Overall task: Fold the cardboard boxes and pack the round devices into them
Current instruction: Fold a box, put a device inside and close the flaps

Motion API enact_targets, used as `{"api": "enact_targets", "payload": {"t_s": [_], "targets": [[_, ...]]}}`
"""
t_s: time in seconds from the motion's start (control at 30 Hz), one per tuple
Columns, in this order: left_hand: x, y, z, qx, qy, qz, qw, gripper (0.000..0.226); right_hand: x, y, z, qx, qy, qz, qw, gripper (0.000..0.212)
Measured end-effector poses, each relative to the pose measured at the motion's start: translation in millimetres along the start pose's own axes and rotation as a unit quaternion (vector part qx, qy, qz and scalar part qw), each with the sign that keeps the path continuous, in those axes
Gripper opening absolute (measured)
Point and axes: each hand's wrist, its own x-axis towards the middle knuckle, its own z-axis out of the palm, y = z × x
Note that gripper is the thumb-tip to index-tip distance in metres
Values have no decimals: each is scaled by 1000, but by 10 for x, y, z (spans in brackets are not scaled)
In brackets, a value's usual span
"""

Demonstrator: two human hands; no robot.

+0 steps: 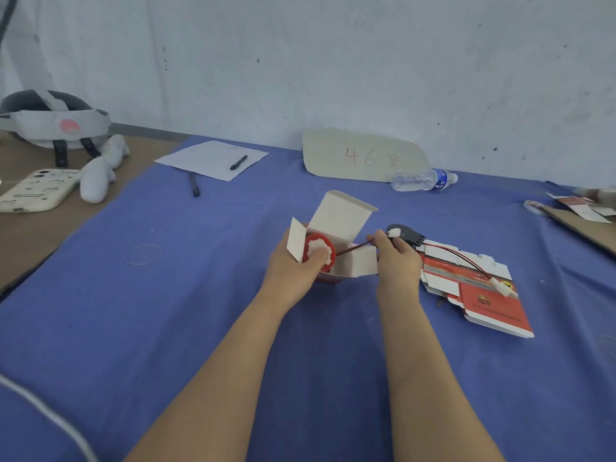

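A small white-and-red cardboard box [343, 225] stands open on the blue cloth, its lid flap raised. A round red device [328, 243] sits in its mouth. My left hand [293, 265] grips the box from the left, and its thumb presses on the device's white centre. My right hand [396, 256] pinches the device's red-and-black wire [353, 249] beside the box, with a white plug at its fingers. A second, black round device [408, 236] lies just behind that hand. Its wire runs across a stack of flat red boxes [480, 291] to a white connector [503, 287].
A blue cloth [200, 295] covers the table. At the back lie paper with a pen [238, 162], a cardboard sign marked 46 [360, 158] and a water bottle [423, 179]. Left are a phone [36, 190], white controllers and a headset. Cardboard pieces lie far right.
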Motion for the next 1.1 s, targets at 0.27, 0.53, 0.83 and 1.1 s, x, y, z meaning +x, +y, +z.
{"api": "enact_targets", "payload": {"t_s": [0.27,0.53,0.83,1.1], "targets": [[68,-40,-35,0,58,-36,998,18,-108,-48,18,-26,41,-186,981,33],[91,-51,-54,-10,131,-55,990,14,-330,-117,136,-79,-62,-258,961,14],[121,-57,-104,-14,254,-37,966,11,-316,-107,177,-132,-204,-176,954,27],[121,-9,-133,-32,307,-8,951,22,-331,18,227,-434,-182,-258,844,29]]}}
